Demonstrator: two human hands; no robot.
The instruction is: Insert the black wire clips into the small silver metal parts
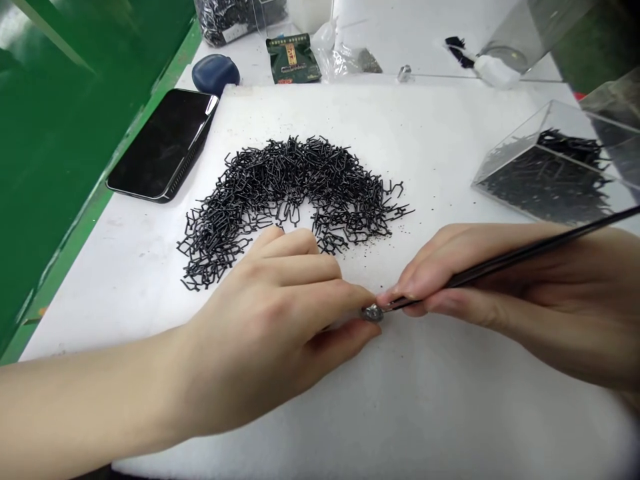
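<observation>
Between the thumb and index finger of my left hand (280, 300) is a small shiny grey metal piece (373, 312), mostly covered by the fingertips. My right hand (500, 293) grips a pair of slim black tweezers (520, 257) like a pen. The tweezers' tip meets the metal piece, or comes very close; exact contact is too small to tell. Just beyond my left knuckles lies a curved heap of small black forked pieces (295, 173), spread in an arc on the white work surface (430, 393).
At the back left lie a black phone (163, 143) and a dark blue rounded object (216, 73). A green packet (293, 59) and a clear plastic bag (345, 57) are behind the heap. A clear box (550, 167) of black pieces stands right, near a white bottle (495, 70).
</observation>
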